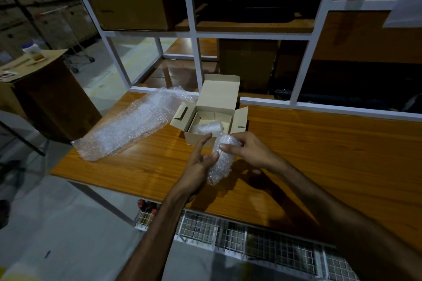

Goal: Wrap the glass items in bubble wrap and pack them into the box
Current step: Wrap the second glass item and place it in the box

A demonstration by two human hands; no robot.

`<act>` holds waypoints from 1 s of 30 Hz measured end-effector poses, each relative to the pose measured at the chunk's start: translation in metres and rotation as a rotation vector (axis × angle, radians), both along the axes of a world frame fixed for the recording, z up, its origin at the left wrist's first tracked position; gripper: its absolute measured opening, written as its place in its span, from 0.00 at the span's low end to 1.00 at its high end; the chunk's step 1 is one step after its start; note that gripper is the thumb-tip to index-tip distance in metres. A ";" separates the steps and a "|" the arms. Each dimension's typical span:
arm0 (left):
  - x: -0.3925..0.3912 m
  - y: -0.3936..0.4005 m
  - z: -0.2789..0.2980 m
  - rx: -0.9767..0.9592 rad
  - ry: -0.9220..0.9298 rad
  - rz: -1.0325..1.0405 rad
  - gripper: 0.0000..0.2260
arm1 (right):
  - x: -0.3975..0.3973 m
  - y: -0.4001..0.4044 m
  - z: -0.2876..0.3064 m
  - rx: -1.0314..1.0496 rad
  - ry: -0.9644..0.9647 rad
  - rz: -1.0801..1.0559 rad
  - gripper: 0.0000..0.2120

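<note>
Obs, standing beside the orange-brown wooden table [319,143]:

Person holds a bundle of clear bubble wrap rolled around what is presumably a glass item [222,159], just above the tabletop, right in front of the small open tan cardboard box [214,118]. Glass itself not visible through the wrap.

L hand [201,162]: palm up, fingers mostly straight, cradling the bundle's side; thumb presses the wrap. Not curled round it.
R hand [246,150]: fingers curled over the bundle's upper end, index laid along it, pinching the wrap closed.

Box: lid flap up, side flaps out. One wrapped item [209,126] already lies inside, near the front-left. Room looks to remain beside it, toward the back/right.

Loose long sheet of clear bubble wrap [134,121] lies on the table left of the box, touching its left flap.

Step in hand, my read: finishing the wrap, then loading. To do it well: tuck the loose lower tail under so it won't unroll, keep R grip on the top end, support from below w/ L, lower in beside the first item, not onto it. Risk: wrap slips, glass slides out the open end.
</note>
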State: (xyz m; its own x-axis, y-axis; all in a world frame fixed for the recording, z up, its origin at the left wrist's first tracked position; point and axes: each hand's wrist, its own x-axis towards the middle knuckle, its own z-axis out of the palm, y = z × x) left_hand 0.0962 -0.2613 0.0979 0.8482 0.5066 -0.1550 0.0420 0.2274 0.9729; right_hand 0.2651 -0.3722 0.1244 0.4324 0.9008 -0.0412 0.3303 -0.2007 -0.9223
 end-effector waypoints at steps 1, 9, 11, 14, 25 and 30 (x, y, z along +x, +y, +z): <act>0.002 0.000 -0.002 0.011 0.006 0.036 0.27 | -0.002 -0.001 -0.003 0.030 0.046 -0.045 0.08; 0.008 -0.022 -0.010 0.016 -0.046 0.273 0.20 | -0.005 -0.008 -0.018 0.142 0.308 -0.462 0.14; 0.014 -0.027 -0.013 0.063 -0.045 0.356 0.18 | -0.008 -0.007 -0.019 0.139 0.309 -0.509 0.12; 0.024 -0.032 -0.014 0.108 -0.052 0.471 0.17 | -0.014 -0.003 -0.023 0.135 0.297 -0.519 0.12; 0.026 -0.029 -0.015 0.401 -0.079 0.502 0.11 | -0.010 -0.005 -0.016 0.076 0.487 -0.437 0.15; 0.027 -0.015 -0.018 0.523 -0.054 0.481 0.05 | -0.010 -0.004 -0.020 0.081 0.513 -0.410 0.38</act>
State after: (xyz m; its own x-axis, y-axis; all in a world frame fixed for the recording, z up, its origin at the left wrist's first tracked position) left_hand 0.1237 -0.2767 0.0799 0.5114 0.8232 0.2468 0.0029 -0.2888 0.9574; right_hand 0.2547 -0.3758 0.1049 0.6843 0.6766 -0.2720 -0.2431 -0.1400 -0.9599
